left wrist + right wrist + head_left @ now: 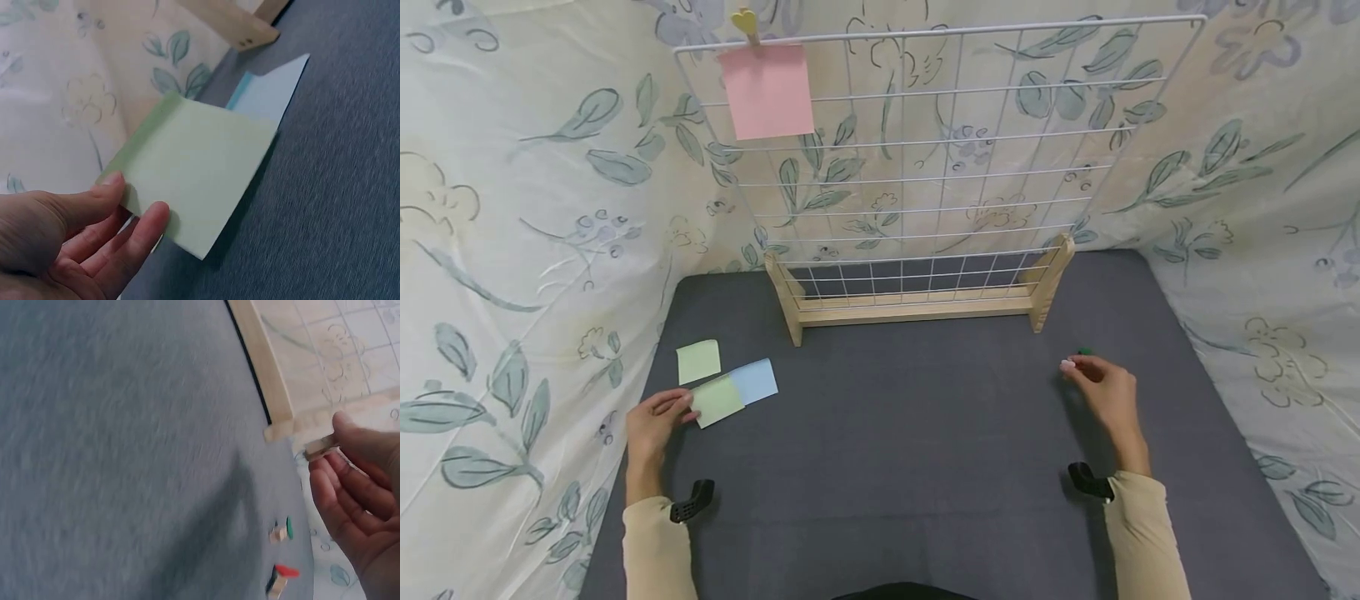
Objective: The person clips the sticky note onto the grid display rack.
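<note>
My left hand (pixel 653 425) pinches one corner of a pale green sticky note (pixel 197 162) between thumb and fingers. In the left wrist view the note looks lifted at a slant above the table. Beyond its far edge a light blue sticky note (pixel 756 381) shows, partly covered by the green one. Another green sticky note (pixel 698 361) lies just behind. Far to the right, my right hand (pixel 1105 396) pinches a small wooden clothespin (pixel 320 446) by its end, above the table. A pink sticky note (pixel 769 92) hangs on the white wire grid (pixel 928 142), held by a yellow-heart clothespin (pixel 746 25).
The grid stands in a wooden base (pixel 917 313) at the table's back. Small clothespins with green (pixel 279 533) and red (pixel 281 578) decorations lie on the grey table (pixel 887 433) near my right hand. Floral cloth (pixel 535 250) surrounds the table at the back and sides.
</note>
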### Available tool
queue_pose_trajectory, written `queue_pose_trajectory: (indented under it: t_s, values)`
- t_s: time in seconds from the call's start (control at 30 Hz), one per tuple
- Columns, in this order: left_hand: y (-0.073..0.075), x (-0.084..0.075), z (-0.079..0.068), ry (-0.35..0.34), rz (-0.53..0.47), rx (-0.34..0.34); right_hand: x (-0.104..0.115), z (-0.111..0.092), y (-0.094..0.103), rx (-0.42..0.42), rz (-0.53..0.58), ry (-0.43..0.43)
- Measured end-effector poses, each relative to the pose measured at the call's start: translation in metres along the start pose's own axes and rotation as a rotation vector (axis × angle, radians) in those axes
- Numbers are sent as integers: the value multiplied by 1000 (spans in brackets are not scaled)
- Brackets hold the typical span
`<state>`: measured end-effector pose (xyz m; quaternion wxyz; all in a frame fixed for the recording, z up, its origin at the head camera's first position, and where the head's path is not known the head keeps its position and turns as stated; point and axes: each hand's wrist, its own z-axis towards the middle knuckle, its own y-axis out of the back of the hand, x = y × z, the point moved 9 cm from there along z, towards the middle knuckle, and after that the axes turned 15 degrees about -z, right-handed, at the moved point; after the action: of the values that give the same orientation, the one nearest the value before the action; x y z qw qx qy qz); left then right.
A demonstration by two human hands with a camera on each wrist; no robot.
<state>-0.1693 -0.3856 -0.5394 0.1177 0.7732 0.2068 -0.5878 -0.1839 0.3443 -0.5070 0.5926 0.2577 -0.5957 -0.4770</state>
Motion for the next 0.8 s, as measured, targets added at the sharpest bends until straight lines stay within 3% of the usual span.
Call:
queue_pose_trajectory:
  t_s: [0.23,0.6,0.8]
  values:
    - [-22,-4,1,-19,-59,33,19,5,-5,14,71,39]
    - [-65,-5,2,-63,9,133,43,14,-26,182,144,54]
    - [-87,-4,0,-61,-44,151,55,19,-35,178,131,89]
